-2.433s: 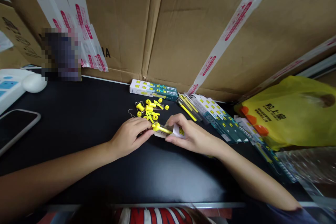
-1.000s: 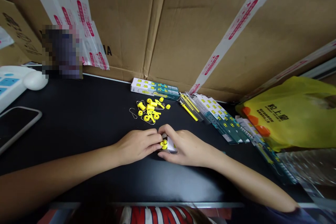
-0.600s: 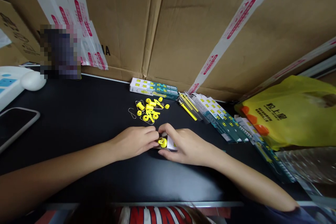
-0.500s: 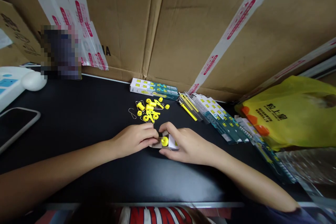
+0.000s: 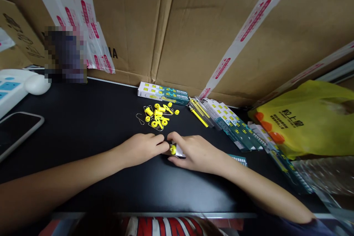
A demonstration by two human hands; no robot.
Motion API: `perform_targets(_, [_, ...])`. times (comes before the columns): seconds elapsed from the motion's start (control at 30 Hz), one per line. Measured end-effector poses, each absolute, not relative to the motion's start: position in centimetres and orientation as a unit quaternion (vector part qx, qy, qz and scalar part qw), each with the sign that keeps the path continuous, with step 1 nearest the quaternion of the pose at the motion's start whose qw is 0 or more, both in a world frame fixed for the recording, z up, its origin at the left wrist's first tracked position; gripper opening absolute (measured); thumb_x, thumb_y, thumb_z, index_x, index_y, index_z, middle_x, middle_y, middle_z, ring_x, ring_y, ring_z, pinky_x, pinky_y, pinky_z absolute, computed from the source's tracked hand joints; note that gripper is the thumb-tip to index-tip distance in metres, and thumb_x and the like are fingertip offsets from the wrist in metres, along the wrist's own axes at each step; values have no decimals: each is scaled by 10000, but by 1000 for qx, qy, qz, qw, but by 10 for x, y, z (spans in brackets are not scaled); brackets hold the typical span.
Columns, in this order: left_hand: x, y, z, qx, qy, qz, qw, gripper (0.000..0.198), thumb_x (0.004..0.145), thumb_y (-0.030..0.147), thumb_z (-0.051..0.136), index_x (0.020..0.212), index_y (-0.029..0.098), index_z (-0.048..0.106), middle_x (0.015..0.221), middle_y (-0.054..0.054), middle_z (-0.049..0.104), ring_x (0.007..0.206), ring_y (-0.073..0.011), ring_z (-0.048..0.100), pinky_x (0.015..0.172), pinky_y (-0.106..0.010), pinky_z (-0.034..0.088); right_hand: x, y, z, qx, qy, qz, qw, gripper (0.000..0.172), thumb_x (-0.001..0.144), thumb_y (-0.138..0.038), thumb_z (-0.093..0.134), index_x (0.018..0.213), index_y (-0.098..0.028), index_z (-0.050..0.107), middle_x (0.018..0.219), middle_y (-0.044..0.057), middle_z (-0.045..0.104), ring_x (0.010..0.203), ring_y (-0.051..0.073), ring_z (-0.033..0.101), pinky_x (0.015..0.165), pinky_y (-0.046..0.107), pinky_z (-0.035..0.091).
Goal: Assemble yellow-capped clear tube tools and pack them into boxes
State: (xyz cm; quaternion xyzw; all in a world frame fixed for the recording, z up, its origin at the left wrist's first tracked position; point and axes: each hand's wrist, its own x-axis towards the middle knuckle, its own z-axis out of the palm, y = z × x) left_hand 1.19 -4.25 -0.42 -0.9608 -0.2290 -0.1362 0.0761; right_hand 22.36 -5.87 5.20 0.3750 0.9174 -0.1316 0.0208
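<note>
My left hand and my right hand meet at the middle of the black table. Between them is a small clear packet with a yellow plastic piece at its open end. The right hand's fingers are wrapped round the packet. My left hand's fingertips are pinched at the packet's mouth, by the yellow piece. Just behind the hands lies a loose pile of small yellow parts and wire clips.
Printed green-and-white packets lie by the cardboard wall, and more are fanned out to the right with yellow sticks. A yellow plastic bag sits far right. A phone and a white device are at the left.
The yellow stick-like piece has gone further into the packet; only its round end shows now. Both hands have drawn slightly toward me and stay together at the packet.
</note>
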Motion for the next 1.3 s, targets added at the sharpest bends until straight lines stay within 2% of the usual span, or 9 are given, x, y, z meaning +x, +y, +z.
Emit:
perform_targets(0.17, [17, -50, -3, -959, -268, -62, 70, 124, 890, 130, 483, 984, 190, 536, 839, -23, 604, 650, -176, 611, 485, -252, 407, 223, -59, 42, 370, 924, -80, 48, 331, 871, -361, 534, 1111, -179, 398, 928, 89, 684, 773, 235, 666, 587, 285, 399])
perform_targets(0.43, [22, -60, -3, -950, -291, -40, 103, 160, 874, 113, 462, 1000, 167, 545, 798, -51, 611, 606, -205, 621, 442, -268, 427, 218, -60, 36, 368, 926, -61, 57, 277, 877, -361, 519, 1053, -178, 407, 885, 73, 673, 741, 223, 660, 559, 276, 377])
perform_targets(0.57, [24, -62, -6, -953, -289, -56, 74, 196, 873, 96, 461, 1043, 144, 545, 840, -63, 633, 640, -203, 637, 490, -281, 467, 213, -62, 35, 365, 926, -83, 45, 371, 867, -464, 534, 1055, -177, 395, 885, 79, 674, 764, 238, 662, 567, 279, 391])
perform_targets(0.73, [23, -58, 2, -943, -293, -142, -63, 78, 886, 142, 494, 916, 156, 565, 879, -42, 634, 788, -181, 642, 651, -271, 492, 213, -65, 41, 384, 915, -123, -14, 400, 868, -425, 548, 1109, -171, 355, 884, 76, 675, 762, 233, 665, 586, 273, 409])
perform_targets(0.83, [21, -53, 7, -898, -331, -210, -200, 32, 870, 193, 533, 895, 178, 546, 801, 9, 612, 693, -133, 598, 600, -231, 440, 217, -63, 45, 399, 904, -147, -38, 398, 857, -407, 568, 1105, -180, 353, 854, 54, 670, 702, 209, 655, 567, 253, 400])
perform_targets(0.93, [21, -50, 8, -823, -359, -260, -355, 44, 851, 210, 553, 876, 184, 527, 690, 55, 556, 543, -79, 492, 513, -195, 365, 220, -59, 47, 401, 901, -159, -38, 337, 857, -402, 567, 1041, -191, 379, 798, 31, 657, 638, 187, 629, 536, 237, 372])
perform_targets(1.03, [21, -47, 5, -746, -365, -308, -464, 81, 839, 233, 570, 819, 170, 522, 660, 63, 521, 503, -55, 424, 477, -180, 323, 222, -56, 46, 400, 900, -169, -37, 321, 863, -413, 557, 1029, -193, 393, 781, 25, 651, 626, 180, 619, 537, 233, 365])
perform_targets(1.17, [21, -41, -1, -696, -364, -341, -517, 94, 817, 228, 607, 785, 153, 560, 657, 53, 524, 530, -58, 429, 493, -183, 330, 225, -52, 47, 413, 890, -188, -37, 353, 866, -435, 551, 1068, -194, 391, 800, 30, 648, 627, 175, 618, 552, 232, 378])
perform_targets(1.3, [22, -40, -2, -725, -365, -349, -468, 107, 807, 216, 637, 731, 144, 613, 712, 22, 568, 590, -77, 473, 546, -202, 367, 225, -53, 47, 416, 887, -196, -46, 425, 845, -493, 569, 1080, -197, 375, 805, 27, 639, 629, 180, 614, 551, 235, 380])
